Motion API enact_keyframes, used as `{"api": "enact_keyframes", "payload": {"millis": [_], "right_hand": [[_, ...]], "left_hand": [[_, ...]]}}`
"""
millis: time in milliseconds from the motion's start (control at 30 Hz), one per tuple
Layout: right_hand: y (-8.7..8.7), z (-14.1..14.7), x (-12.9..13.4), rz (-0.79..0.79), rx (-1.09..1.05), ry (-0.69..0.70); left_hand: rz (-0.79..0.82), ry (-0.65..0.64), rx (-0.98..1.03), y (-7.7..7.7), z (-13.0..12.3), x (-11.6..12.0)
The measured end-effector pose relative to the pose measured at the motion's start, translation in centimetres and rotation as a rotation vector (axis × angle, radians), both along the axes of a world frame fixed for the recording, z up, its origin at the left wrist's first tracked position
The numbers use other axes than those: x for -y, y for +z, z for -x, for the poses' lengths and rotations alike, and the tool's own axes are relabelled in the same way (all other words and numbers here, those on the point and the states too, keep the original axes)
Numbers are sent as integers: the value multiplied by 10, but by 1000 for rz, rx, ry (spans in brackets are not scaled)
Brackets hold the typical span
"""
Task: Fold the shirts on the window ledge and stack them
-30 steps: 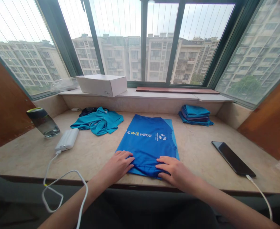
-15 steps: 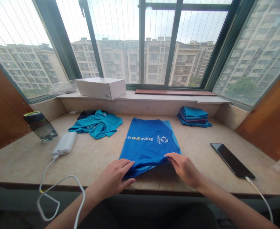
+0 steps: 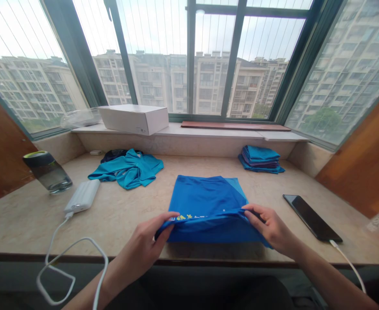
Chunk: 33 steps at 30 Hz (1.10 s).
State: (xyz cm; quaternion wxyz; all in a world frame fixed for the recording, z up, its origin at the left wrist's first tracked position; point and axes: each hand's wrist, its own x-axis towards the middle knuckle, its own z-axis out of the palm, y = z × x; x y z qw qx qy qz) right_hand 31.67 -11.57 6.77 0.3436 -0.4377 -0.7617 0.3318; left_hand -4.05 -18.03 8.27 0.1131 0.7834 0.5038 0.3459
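Note:
A blue shirt (image 3: 205,193) with white and yellow print lies folded flat on the stone counter in front of me. My left hand (image 3: 153,234) pinches its near left part between thumb and fingers. At the right side my right hand (image 3: 266,224) grips the same raised fold of cloth. Between the hands the fold is stretched, partly covering the print, and its near part hangs down toward the counter's front edge. A lighter blue area shows at the shirt's far right corner.
A crumpled teal shirt (image 3: 131,168) lies back left, a folded stack (image 3: 260,159) back right. On the left stand a bottle (image 3: 49,172) and a white power bank (image 3: 83,196) with a looping cable (image 3: 89,241). A phone (image 3: 312,217) lies right; a white box (image 3: 134,119) sits on the sill.
Both hands have lifted the near part of the shirt, and the fold now covers part of the print. My right hand has moved right; the shirt's far edge has come nearer.

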Motion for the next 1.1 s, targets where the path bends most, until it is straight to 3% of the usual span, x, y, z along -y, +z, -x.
{"api": "enact_keyframes", "payload": {"millis": [67, 167, 300, 400, 533, 600, 700, 800, 867, 933, 1033, 1100], "right_hand": [[13, -1, -20, -30, -6, -13], [24, 8, -69, -127, 45, -53], [13, 25, -127, -225, 367, -240], [-9, 36, -136, -240, 483, -233], [-45, 48, -118, -197, 621, -7], [-58, 50, -117, -167, 710, 28], [-62, 49, -135, -200, 775, 28], [-53, 51, -157, -304, 703, -21], [-49, 58, -159, -357, 595, -46], [-50, 68, -149, -365, 493, 16], [-58, 76, -129, -330, 489, 171], [-63, 72, -124, -321, 569, 154]], "left_hand": [[-3, 88, 75, 10, -5, -21], [6, 200, 105, 14, -13, -75], [18, 235, -22, -7, -21, -148], [-13, 106, -214, -30, -22, -175], [13, -260, -424, -54, -25, -183], [45, -316, -458, -61, -28, -186], [86, -199, -468, -66, -33, -191], [84, -21, -528, -68, -36, -194], [63, 114, -589, -68, -38, -192], [33, 216, -629, -68, -41, -189], [-2, 227, -610, -66, -43, -184], [-11, 148, -559, -63, -41, -182]]}}
